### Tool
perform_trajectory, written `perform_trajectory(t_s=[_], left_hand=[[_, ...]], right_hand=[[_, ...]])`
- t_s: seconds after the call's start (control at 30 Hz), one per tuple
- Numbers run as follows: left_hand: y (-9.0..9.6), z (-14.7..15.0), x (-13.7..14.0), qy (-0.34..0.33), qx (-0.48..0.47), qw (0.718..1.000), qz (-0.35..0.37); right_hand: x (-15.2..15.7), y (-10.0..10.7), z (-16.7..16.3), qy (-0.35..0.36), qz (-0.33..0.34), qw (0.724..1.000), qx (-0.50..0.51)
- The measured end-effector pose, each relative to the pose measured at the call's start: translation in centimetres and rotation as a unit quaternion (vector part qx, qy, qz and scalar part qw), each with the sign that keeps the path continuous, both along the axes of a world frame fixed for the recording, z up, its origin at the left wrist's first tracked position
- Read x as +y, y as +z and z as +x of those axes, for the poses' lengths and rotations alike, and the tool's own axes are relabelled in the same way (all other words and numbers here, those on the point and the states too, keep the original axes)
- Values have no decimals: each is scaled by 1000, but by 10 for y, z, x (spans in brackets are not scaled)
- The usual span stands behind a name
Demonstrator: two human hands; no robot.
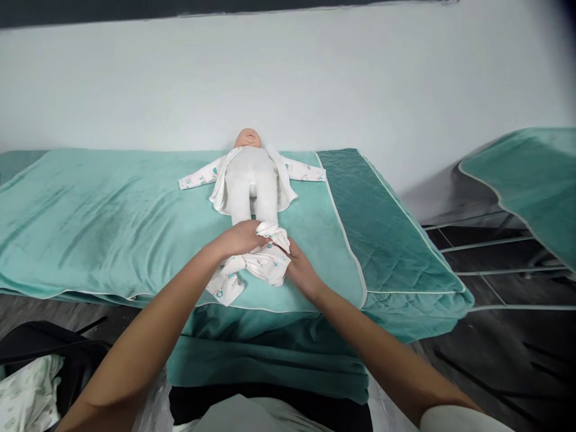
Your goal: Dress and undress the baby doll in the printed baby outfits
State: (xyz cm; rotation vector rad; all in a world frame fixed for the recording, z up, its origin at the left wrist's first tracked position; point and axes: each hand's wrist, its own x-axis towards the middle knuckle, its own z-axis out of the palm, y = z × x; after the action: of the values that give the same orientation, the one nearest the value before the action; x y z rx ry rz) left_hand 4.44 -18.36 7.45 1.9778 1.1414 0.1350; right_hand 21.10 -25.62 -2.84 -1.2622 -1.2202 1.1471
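- Pinching bunched printed garment [265, 265] w/ left hand [244, 237]; right hand [302, 271] touches its right edge, fingers partly hidden, can't tell if pressed together.
- Garment is at near side of green mat [148, 204], by the legs of the doll [252, 171].
- Prob. v. light, soft, limp; best hold is gathered edge, w/ both hands.

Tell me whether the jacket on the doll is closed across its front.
No, the jacket lies open, its front edges spread to either side of the doll.
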Motion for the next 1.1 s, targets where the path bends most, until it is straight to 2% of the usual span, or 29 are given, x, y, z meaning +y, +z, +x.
perform_trajectory(t_s=[0.1,0.23,0.43,0.53,0.6,0.7,0.8,0.9,1.1], left_hand=[[3,-1,-4,33,-36,998,-25],[8,-4,-8,60,-98,991,-69],[6,-22,-1,20,-242,938,-248],[3,-25,8,20,-249,932,-261],[3,-23,16,48,-233,949,-206],[3,-16,28,98,-179,979,-24],[1,-7,37,143,-120,976,116],[-3,-1,44,179,-86,963,182],[-7,6,52,197,14,940,277]], right_hand=[[-4,1,-2,-8,10,1000,8],[-4,-3,-6,-40,70,996,32],[21,-12,0,-119,151,979,72],[39,-12,2,-131,146,977,81],[49,-10,2,-140,141,977,81],[60,-4,0,-162,139,975,55],[68,0,1,-177,126,976,35],[77,3,3,-157,116,980,48],[98,7,7,-142,138,980,31]])
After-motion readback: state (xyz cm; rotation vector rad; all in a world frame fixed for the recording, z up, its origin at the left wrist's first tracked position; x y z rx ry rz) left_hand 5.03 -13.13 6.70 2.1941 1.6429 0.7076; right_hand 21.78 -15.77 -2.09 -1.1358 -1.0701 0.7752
